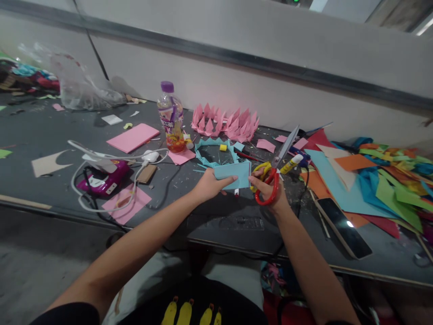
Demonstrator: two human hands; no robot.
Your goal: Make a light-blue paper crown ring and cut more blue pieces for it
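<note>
A light blue paper piece is pinched at its left side in my left hand, thumb on top. My right hand holds scissors with red and yellow handles; their blades point up and away to the right. The thumb and a finger of that hand also touch the paper's right edge. Just behind the paper lies a blue zigzag-edged paper ring, with a small yellow cap at it. Pink spiky paper rings stand farther back, near the wall.
A purple-capped bottle stands behind my left hand. At the left are a purple device with cables and pink sheets. To the right lie a phone, a glue stick and coloured papers.
</note>
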